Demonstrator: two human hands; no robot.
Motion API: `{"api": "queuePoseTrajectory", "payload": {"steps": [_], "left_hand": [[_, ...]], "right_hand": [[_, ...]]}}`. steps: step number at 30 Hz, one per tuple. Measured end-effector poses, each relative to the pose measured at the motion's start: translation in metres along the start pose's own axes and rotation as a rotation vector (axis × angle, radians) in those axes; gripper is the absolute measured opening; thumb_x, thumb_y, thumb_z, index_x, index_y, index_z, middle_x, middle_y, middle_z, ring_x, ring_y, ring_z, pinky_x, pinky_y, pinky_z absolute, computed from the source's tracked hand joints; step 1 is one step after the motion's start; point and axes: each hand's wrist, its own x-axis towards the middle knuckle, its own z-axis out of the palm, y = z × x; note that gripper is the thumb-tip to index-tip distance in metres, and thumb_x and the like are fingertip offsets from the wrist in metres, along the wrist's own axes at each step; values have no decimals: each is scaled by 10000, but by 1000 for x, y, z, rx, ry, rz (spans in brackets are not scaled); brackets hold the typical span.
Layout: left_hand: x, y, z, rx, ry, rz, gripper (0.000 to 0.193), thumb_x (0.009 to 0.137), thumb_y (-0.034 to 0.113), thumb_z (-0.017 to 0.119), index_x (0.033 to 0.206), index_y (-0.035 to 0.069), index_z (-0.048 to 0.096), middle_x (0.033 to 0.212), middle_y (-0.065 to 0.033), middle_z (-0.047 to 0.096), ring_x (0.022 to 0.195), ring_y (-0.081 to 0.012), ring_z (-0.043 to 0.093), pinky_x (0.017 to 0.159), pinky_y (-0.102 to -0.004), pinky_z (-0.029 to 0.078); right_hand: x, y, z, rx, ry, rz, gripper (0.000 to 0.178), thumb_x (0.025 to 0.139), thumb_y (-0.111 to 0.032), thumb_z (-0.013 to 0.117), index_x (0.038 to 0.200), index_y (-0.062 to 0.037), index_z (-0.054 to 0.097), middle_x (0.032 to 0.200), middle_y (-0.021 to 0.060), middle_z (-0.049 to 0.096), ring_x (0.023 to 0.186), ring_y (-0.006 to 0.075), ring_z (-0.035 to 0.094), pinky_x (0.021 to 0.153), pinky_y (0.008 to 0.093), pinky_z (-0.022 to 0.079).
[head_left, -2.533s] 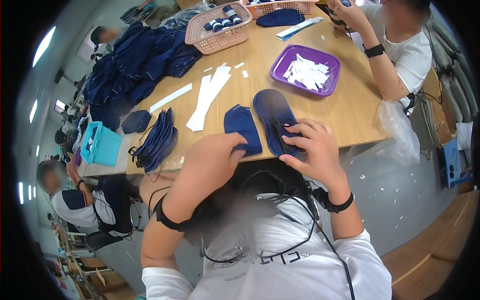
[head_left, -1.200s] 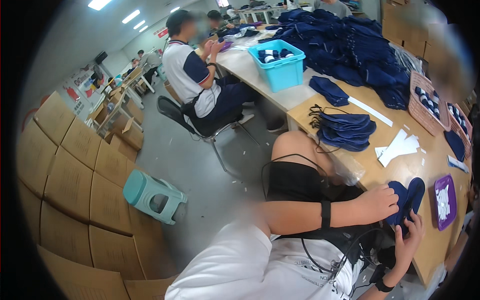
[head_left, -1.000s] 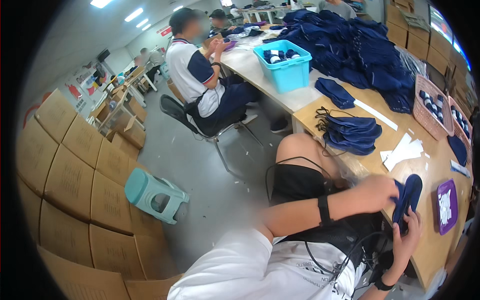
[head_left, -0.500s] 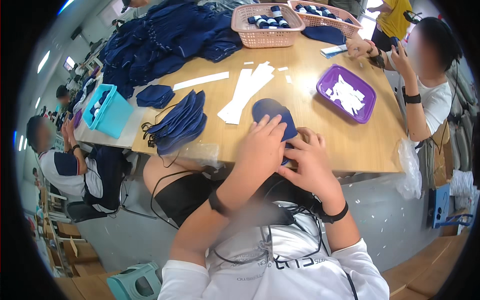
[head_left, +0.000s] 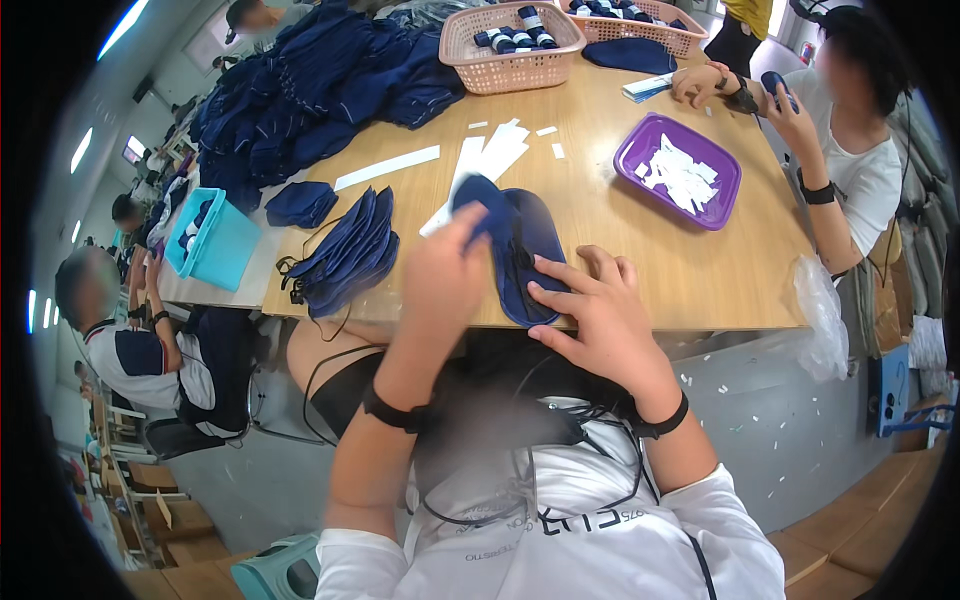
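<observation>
A navy cloth eye mask lies lengthwise at the table's near edge, with black cord on it. My right hand rests on its lower right side, fingers spread and lying flat. My left hand, smeared by motion, pinches a second navy eye mask, which is raised and tilted beside the first one's upper left. To the left is a fanned stack of navy eye masks with black cords. White paper strips lie just beyond the raised mask.
A purple tray of white slips stands right. Farther back are a pink basket with navy rolls, a heap of navy cloth and a turquoise bin. A co-worker sits right, holding a dark roll; another sits left.
My left hand has moved left off the lying mask, with a navy mask now raised in its fingers. My right hand has flattened onto the lying mask. The whole view has shifted slightly.
</observation>
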Motion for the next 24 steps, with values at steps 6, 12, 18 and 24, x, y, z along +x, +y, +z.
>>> {"api": "queuePoseTrajectory", "payload": {"steps": [6,12,18,24], "left_hand": [[-31,-8,33,132,-212,348,511,903,23,698,1406,-54,647,1476,-263,633,1406,-491,565,1157,-504,492],[-40,0,31,317,-211,451,552,926,55,667,1446,-105,574,1502,-299,596,1412,-519,546,1157,-500,489],[-37,1,32,351,-253,414,533,931,82,664,1424,-109,596,1500,-306,597,1414,-515,545,1154,-497,491],[-36,10,36,354,-235,389,535,921,90,671,1413,-114,620,1499,-307,601,1415,-520,537,1170,-494,478]], "right_hand": [[0,3,4,-33,-24,6,426,841,-424,847,1194,-185,841,1374,50,702,1393,415,492,1148,558,336],[-1,5,2,-43,-58,4,421,838,-440,845,1178,-194,847,1350,96,689,1401,426,475,1161,565,332],[-6,4,-1,127,90,9,427,806,-367,891,1168,-153,815,1322,107,674,1379,418,483,1118,518,437],[-6,9,1,178,125,33,359,752,-251,927,967,-87,691,1194,83,688,1208,340,588,1026,454,510]]}}
